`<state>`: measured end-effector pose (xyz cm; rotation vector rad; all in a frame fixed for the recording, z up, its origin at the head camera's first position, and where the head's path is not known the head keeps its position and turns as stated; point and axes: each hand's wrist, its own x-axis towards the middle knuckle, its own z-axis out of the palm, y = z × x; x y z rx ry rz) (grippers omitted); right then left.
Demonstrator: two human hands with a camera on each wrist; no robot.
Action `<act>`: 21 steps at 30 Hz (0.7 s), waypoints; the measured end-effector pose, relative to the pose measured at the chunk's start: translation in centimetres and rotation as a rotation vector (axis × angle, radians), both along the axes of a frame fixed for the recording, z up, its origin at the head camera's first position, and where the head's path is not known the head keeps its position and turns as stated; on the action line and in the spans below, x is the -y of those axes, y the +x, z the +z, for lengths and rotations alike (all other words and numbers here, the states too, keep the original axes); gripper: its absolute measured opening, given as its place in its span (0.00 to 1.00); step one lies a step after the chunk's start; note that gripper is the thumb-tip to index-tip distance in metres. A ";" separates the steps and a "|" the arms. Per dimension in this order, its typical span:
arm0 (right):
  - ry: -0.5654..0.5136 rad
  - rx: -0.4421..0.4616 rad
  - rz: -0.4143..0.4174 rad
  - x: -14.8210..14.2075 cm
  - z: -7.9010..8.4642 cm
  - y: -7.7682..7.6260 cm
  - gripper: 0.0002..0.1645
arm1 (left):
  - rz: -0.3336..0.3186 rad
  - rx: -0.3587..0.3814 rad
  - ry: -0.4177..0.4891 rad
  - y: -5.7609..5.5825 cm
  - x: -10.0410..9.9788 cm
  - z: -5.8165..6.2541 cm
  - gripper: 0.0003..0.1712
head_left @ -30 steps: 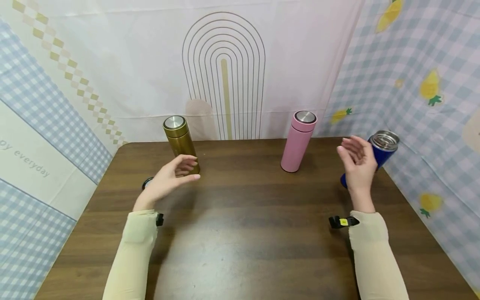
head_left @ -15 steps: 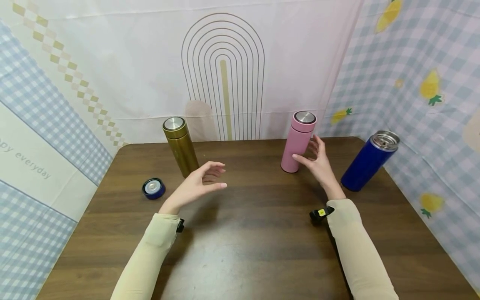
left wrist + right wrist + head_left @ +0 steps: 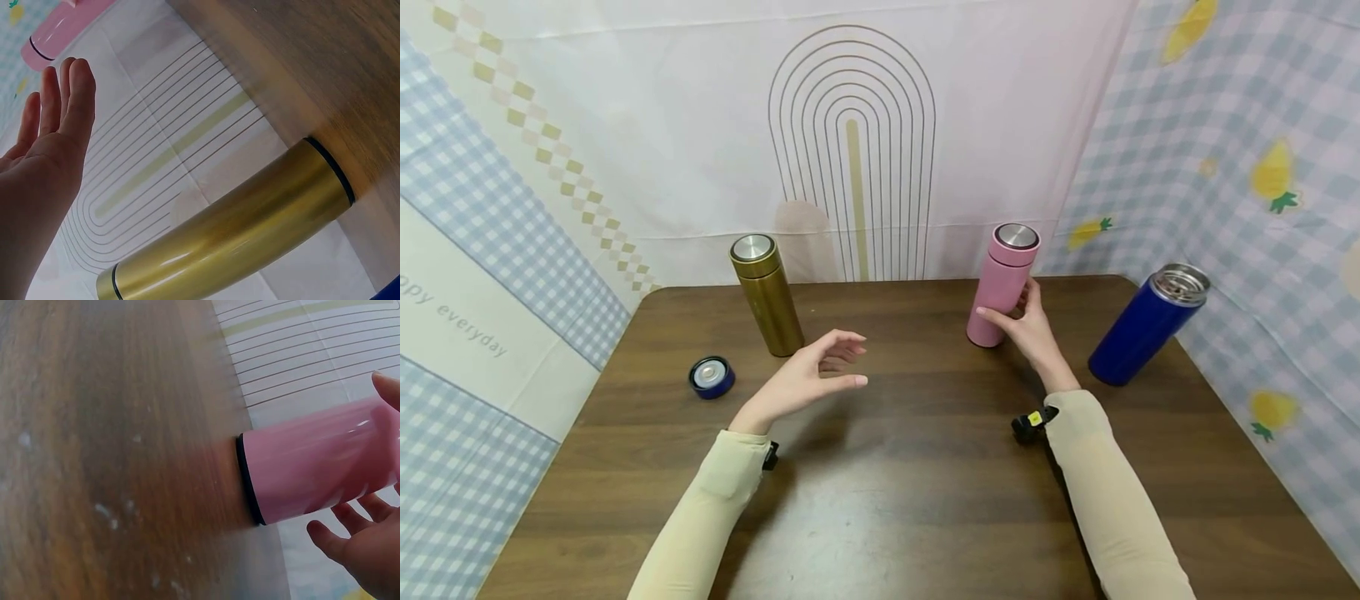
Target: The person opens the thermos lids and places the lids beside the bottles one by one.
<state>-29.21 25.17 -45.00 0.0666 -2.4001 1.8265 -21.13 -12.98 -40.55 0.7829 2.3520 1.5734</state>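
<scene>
In the head view a pink thermos (image 3: 997,287) with a steel-topped lid stands upright at the back of the table. My right hand (image 3: 1028,329) is around its lower half, thumb across the front and fingers behind. The right wrist view shows the thermos's black-rimmed base (image 3: 250,481) down at the table, with fingers (image 3: 369,540) along one side. My left hand (image 3: 812,375) is held over the table with nothing in it, fingers loosely bent and thumb apart. A gold thermos (image 3: 769,300) stands behind and left of it, lid on.
On the right a blue thermos (image 3: 1142,329) stands without its lid, steel mouth showing. A blue lid (image 3: 711,377) lies upside down on the left of the wooden table (image 3: 880,467). Patterned cloth hangs behind the table and along both sides.
My right hand has left the blue thermos and moved left to the pink one, closing around it. My left hand has moved right, away from the gold thermos, uncovering the blue lid.
</scene>
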 end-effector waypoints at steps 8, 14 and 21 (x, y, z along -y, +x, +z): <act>0.009 0.027 0.015 0.5 1.3 0.5 0.58 | -0.010 -0.021 -0.023 0.1 -0.2 0.1 0.29; 0.060 0.022 -0.013 0.8 1.9 0.8 0.55 | -0.026 -0.020 -0.011 0.2 -0.3 0.0 0.29; 0.060 -0.002 -0.056 0.4 0.5 0.0 0.52 | -0.026 -0.024 -0.019 0.4 -0.5 -0.3 0.28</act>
